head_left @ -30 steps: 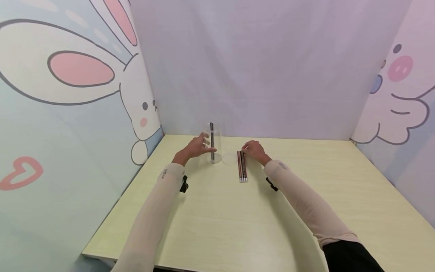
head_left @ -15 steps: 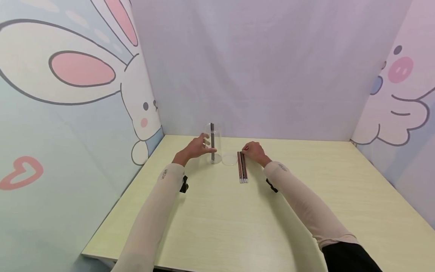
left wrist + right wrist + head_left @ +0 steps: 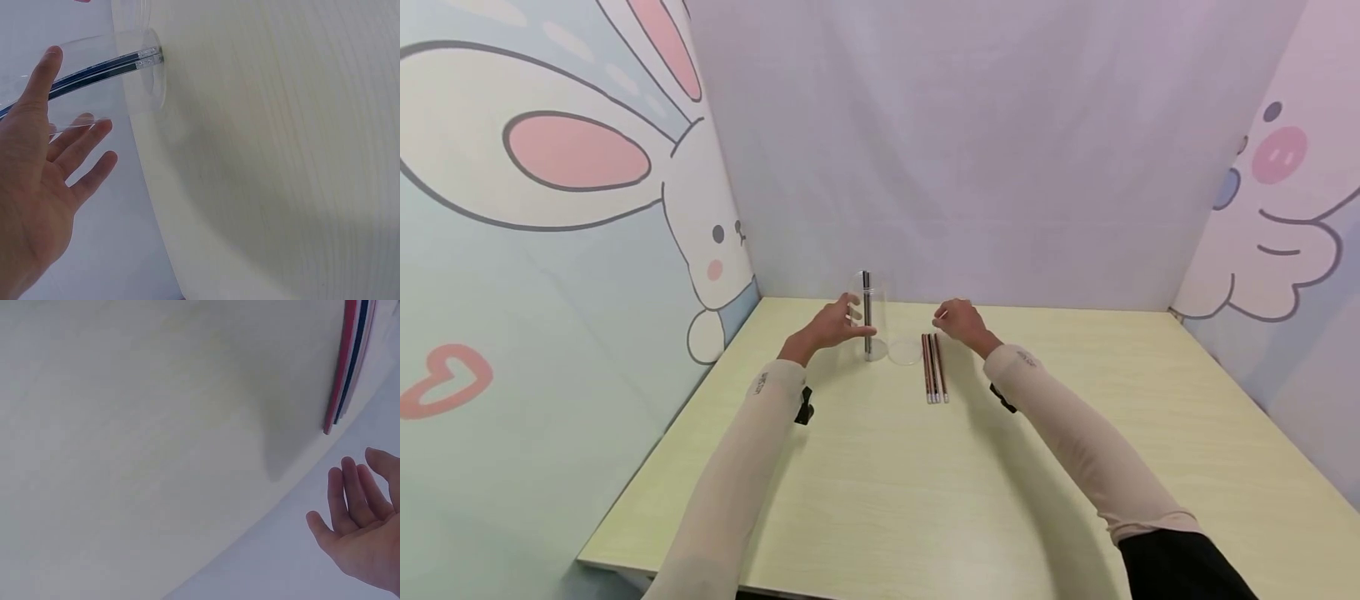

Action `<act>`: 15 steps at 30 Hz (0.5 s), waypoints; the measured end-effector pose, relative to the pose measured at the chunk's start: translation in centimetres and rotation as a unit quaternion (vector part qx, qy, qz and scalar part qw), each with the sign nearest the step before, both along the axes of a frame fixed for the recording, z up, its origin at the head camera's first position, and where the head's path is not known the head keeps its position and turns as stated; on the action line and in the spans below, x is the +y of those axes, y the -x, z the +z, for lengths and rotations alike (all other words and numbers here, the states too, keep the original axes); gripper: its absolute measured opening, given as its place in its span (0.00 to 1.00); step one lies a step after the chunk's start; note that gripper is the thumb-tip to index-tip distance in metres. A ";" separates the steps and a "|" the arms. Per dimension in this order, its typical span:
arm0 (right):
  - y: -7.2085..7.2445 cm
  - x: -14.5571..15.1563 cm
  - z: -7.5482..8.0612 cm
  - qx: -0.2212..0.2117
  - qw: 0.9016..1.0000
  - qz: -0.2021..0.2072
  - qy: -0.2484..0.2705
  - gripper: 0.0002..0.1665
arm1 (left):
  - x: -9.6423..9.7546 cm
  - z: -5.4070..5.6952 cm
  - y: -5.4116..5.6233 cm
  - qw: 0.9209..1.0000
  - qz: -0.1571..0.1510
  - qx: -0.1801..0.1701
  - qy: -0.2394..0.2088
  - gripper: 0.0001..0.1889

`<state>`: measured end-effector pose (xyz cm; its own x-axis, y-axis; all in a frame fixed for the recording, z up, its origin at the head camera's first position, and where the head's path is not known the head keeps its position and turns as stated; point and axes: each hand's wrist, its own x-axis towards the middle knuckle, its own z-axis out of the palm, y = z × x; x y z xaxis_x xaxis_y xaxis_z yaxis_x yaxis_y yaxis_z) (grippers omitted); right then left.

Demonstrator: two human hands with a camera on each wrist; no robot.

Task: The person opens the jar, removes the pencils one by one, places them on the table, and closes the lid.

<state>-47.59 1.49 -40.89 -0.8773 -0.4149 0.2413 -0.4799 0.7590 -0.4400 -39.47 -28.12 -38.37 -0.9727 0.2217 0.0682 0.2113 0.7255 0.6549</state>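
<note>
A clear plastic cylindrical container (image 3: 881, 315) stands upright toward the back of the table, dark pencils (image 3: 867, 308) leaning inside it. My left hand (image 3: 829, 327) holds its side; in the left wrist view the thumb (image 3: 45, 75) lies across the near wall, with fingers on the other side. Right of the container lies a clear round lid (image 3: 905, 352). Beside that, several pencils (image 3: 931, 371) lie in a row, eraser ends toward me, the rightmost slightly splayed. My right hand (image 3: 962, 323) hovers just past their far ends, fingers loosely bent with nothing in them, as the right wrist view shows.
The pale wooden table (image 3: 880, 483) meets a plain light curtain (image 3: 962, 167) close behind the container. Cartoon-printed panels rise on both sides, a rabbit (image 3: 700, 233) on the left one.
My right hand has lifted off the pencils and moved slightly away from me. The rightmost pencil now lies a little apart at its eraser end. The left hand and container stay put.
</note>
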 end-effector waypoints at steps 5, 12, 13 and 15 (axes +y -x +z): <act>-0.4 -0.5 2.4 -0.007 1.000 0.009 0.006 0.17 | 0.0 0.0 -0.2 1.000 0.001 0.002 0.006 0.45; -1.1 -1.9 5.6 0.002 0.999 0.033 0.021 0.18 | -0.2 0.0 -0.5 1.000 0.010 -0.001 0.002 0.45; -1.2 -2.1 6.0 0.005 0.999 0.032 0.022 0.18 | -0.1 0.0 -0.5 1.000 0.007 0.000 0.002 0.45; -1.6 -2.3 7.0 0.015 0.999 0.033 0.028 0.18 | 0.1 0.1 -0.4 1.000 0.004 0.000 0.000 0.45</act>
<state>-46.03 -0.83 -33.93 -0.8403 -0.4573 0.2911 -0.5420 0.6990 -0.4665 -39.07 -28.07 -38.29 -0.9745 0.2139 0.0682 0.2056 0.7276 0.6545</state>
